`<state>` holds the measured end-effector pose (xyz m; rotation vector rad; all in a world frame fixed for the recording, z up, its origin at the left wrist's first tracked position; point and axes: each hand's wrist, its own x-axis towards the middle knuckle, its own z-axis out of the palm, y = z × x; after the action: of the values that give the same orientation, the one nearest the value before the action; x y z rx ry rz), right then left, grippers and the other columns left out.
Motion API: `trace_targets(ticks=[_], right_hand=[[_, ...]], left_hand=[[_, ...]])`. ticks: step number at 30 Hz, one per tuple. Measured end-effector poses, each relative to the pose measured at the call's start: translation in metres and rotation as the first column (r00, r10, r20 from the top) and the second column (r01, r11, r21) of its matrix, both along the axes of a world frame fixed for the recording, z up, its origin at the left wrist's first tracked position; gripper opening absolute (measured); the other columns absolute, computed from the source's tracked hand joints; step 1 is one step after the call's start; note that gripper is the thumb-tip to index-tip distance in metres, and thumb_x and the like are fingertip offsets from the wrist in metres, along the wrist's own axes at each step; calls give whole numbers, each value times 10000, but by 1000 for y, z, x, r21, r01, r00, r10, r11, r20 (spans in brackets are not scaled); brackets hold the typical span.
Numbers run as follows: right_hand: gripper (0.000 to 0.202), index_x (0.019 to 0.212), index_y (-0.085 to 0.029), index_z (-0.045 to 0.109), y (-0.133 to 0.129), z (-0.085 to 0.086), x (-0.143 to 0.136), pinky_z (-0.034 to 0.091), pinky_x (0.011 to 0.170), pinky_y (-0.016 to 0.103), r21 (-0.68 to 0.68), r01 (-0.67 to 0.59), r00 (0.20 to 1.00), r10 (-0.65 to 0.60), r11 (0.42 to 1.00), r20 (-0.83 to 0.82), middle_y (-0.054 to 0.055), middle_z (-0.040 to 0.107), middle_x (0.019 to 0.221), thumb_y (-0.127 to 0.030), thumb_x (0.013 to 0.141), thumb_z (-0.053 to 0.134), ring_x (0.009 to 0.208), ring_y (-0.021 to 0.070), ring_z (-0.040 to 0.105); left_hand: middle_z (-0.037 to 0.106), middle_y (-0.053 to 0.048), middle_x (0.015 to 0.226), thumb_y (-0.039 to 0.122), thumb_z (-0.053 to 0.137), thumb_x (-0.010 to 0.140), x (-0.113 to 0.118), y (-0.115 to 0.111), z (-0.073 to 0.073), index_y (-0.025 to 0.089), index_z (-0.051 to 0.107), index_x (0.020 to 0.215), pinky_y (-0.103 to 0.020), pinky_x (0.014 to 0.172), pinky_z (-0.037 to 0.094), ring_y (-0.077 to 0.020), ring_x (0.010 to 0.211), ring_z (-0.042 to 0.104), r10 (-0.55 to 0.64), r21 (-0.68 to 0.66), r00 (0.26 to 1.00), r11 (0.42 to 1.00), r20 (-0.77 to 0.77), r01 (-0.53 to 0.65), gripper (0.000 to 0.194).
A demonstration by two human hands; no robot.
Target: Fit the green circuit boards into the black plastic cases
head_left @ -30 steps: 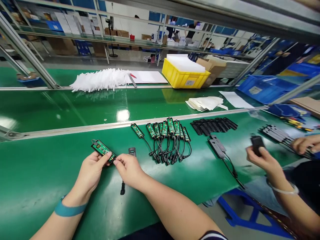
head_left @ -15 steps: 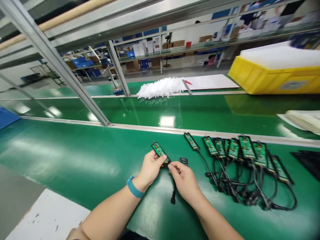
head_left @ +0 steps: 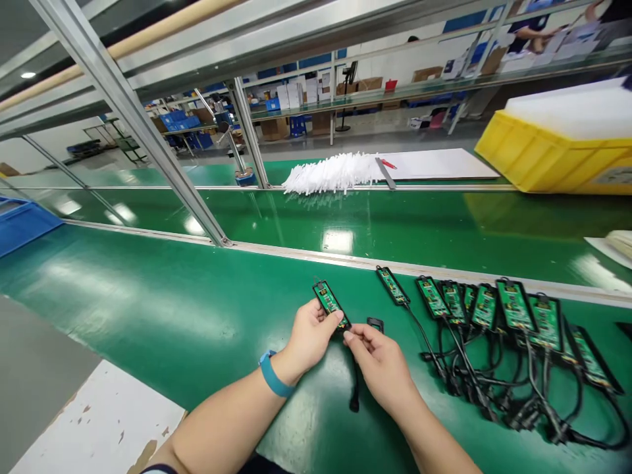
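My left hand (head_left: 312, 336) grips a green circuit board in a narrow black case (head_left: 330, 304), its thumb lying across the board. At the case's lower end, where the cable leaves, my right hand (head_left: 378, 359) pinches with thumb and forefinger; its fingertips partly hide that spot. A short black cable (head_left: 354, 388) hangs below, ending in a plug. Just behind my right hand lies a small black plastic part (head_left: 376, 324). One similar board unit (head_left: 392, 286) rests alone to the right, with its cable running toward a cluster of several more board units (head_left: 515, 305).
Tangled black cables and plugs (head_left: 523, 415) lie at the right. Beyond a metal rail are a heap of white strips (head_left: 330, 174), a white board (head_left: 434, 163) and a yellow bin (head_left: 538, 155). A blue bin (head_left: 29, 227) stands left. A metal post (head_left: 148, 145) rises from the rail.
The view has shifted, so the scene appears farther right and the blue bin shows more. Both hands keep their hold on the same board unit, with little visible movement between them.
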<state>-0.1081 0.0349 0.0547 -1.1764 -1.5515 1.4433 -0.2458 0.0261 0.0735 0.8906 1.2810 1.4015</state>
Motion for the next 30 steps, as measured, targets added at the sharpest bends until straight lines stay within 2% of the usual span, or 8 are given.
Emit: trace_targets(ticks=[6, 9, 11, 15, 18, 26, 30], right_hand=[[308, 685, -179, 556, -17, 8, -14, 289, 427, 220, -176, -32, 985, 1, 984, -172, -32, 511, 534, -462, 800, 601, 443, 84, 393], [257, 700, -182, 523, -26, 4, -23, 272, 409, 212, -259, -72, 970, 7, 963, -243, -32, 544, 558, -404, 821, 565, 407, 68, 378], [231, 706, -182, 514, -31, 1, -26, 277, 406, 210, -279, -54, 972, -13, 959, -234, -26, 562, 577, -373, 834, 539, 401, 67, 388], [210, 685, -182, 516, -32, 0, -26, 293, 424, 213, -204, 18, 989, -47, 979, -139, -24, 545, 568, -328, 835, 520, 433, 79, 415], [198, 687, -186, 520, -31, 2, -25, 299, 435, 217, -168, 28, 989, -51, 985, -136, -35, 512, 546, -320, 833, 513, 448, 89, 414], [184, 704, -174, 561, -35, 1, -27, 288, 458, 213, -65, 88, 986, -96, 994, -137, -47, 450, 549, -293, 836, 513, 490, 86, 371], [193, 679, -181, 540, -34, -4, -25, 276, 444, 208, -47, 80, 992, -84, 996, -94, -52, 452, 537, -287, 837, 508, 477, 82, 377]], left_hand=[[567, 15, 628, 320, 746, 708, -25, -2, 12, 137, 587, 760, -217, 532, 380, -86, 534, 477, -234, -108, 972, 966, 23, 235, 248], [574, 9, 640, 301, 752, 704, -35, -2, 16, 132, 589, 761, -213, 527, 379, -86, 543, 490, -362, -174, 930, 914, 64, 367, 241], [585, -1, 652, 298, 747, 711, -37, -3, 16, 128, 598, 767, -210, 524, 374, -89, 554, 500, -410, -200, 909, 887, 74, 416, 233], [578, 0, 643, 306, 756, 703, -34, -3, 10, 127, 605, 761, -206, 509, 364, -87, 547, 490, -383, -221, 922, 896, 54, 385, 241], [572, 4, 634, 317, 765, 693, -32, -2, 6, 129, 607, 758, -203, 498, 362, -84, 534, 484, -367, -233, 927, 897, 78, 375, 255], [575, 1, 625, 327, 778, 689, -29, -5, 12, 132, 599, 733, -200, 505, 372, -86, 530, 486, -363, -250, 918, 884, 160, 394, 268], [597, -4, 648, 304, 772, 706, -26, -8, 9, 132, 611, 747, -199, 537, 401, -92, 557, 508, -330, -273, 931, 891, 156, 362, 239]])
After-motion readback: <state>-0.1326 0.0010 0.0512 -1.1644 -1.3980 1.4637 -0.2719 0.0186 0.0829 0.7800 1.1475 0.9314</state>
